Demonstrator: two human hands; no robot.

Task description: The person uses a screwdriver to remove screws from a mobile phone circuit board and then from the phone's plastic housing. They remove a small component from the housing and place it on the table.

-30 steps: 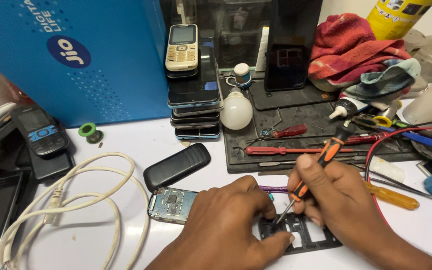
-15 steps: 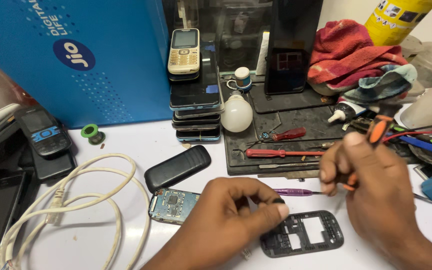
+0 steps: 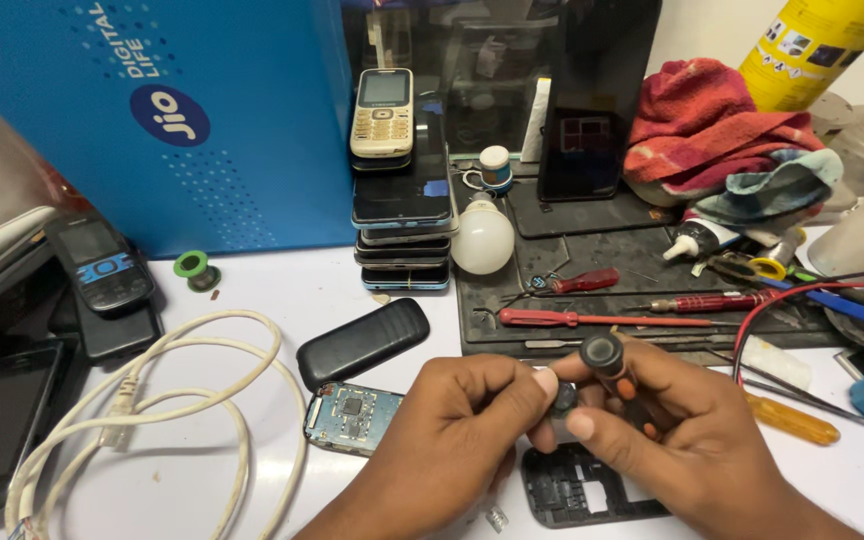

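Gripped in the right hand (image 3: 672, 440) is a black-capped, orange-and-black plastic screwdriver (image 3: 617, 372); pinched at the left hand (image 3: 472, 420), a small dark round part (image 3: 563, 398). Under the grip lies a black plastic phone frame (image 3: 577, 488). Left of it sit a blue-green circuit board (image 3: 350, 418) and a glossy black phone back cover (image 3: 362, 343) — further left, a white coiled cable (image 3: 182, 400). Beyond the grip, a red-handled screwdriver (image 3: 592, 320) on a dark grey mat (image 3: 592, 260) — beside it a white round bulb (image 3: 482, 240).
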